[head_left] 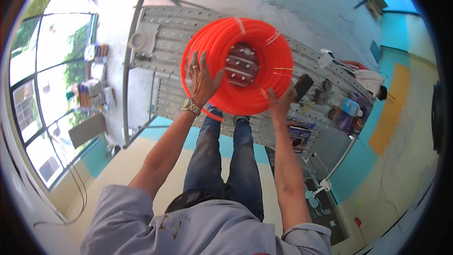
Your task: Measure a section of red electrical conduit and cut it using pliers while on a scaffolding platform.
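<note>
A thick coil of bright orange-red flexible tubing (273,61) is held up in front of me over the scaffold planks. Thin ties bind it in several places, and the planks show through its round centre. My left hand (203,79), with a watch at the wrist, presses on the coil's left side with fingers spread over the loops. At the lower right edge, my right hand (282,103) grips the coil, its fingers partly hidden behind it. One loose tube end (212,114) sticks out below my left hand.
I stand on a perforated metal scaffold platform (165,28) with a rail (126,85) at its left edge. A tape roll (137,41), dark block (303,88), water bottle (351,107) and box (299,138) lie on it. One person (370,81) is below right; another's legs show far ahead.
</note>
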`<move>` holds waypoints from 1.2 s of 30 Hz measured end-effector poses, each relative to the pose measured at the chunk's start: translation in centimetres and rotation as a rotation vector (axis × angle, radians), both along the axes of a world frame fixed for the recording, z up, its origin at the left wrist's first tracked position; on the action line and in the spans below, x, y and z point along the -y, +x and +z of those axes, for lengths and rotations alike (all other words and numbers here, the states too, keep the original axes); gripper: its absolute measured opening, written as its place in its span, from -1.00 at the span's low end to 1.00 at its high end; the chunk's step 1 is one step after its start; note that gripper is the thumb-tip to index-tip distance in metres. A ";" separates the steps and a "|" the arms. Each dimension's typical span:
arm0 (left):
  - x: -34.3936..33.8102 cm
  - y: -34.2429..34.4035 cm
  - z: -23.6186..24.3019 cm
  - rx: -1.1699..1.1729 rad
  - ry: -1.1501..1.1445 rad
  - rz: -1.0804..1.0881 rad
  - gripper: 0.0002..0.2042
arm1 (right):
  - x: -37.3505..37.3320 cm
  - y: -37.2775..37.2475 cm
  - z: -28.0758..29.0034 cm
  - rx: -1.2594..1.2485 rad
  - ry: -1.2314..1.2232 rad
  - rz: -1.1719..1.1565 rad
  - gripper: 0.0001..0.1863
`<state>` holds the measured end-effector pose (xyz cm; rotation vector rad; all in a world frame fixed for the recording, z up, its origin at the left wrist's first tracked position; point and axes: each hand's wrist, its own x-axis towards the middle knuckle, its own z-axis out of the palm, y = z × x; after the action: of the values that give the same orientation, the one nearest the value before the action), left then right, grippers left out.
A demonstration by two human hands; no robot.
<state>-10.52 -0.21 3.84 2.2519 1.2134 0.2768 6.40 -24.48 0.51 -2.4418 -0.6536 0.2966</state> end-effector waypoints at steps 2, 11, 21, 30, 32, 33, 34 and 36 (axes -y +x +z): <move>0.2 0.2 -1.2 -0.056 0.056 -0.030 -0.07 | -1.7 -1.3 0.7 0.195 -0.137 0.099 -0.14; 0.3 0.8 -4.9 -0.132 0.223 -0.023 -0.06 | -5.1 -7.5 1.7 0.048 -0.376 0.178 -0.63; -0.1 0.5 -5.6 -0.122 0.320 -0.018 -0.04 | -6.4 -6.8 2.8 -0.058 -0.399 0.201 -0.63; -3.8 -2.7 -4.9 0.160 0.006 0.144 -0.43 | -1.1 -4.4 0.6 0.078 -0.009 0.312 -0.63; -6.0 -6.4 -7.0 0.025 -0.095 0.312 -0.41 | -1.2 -4.8 0.8 0.054 -0.054 0.308 -0.66; -7.4 -8.0 -8.4 -0.083 -0.224 0.455 -0.40 | -1.7 -4.8 0.9 0.051 -0.035 0.322 -0.66; -8.7 -9.8 -9.5 0.074 -0.521 0.510 -0.37 | -2.0 -5.1 0.9 0.034 -0.047 0.319 -0.66; -9.4 -10.8 -10.8 0.028 -0.749 0.567 -0.36 | -1.4 -4.9 0.7 0.023 -0.077 0.308 -0.67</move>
<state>-21.33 9.15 -6.92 1.2477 1.5904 0.0399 1.49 -23.05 1.25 -2.4160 -1.0482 0.4225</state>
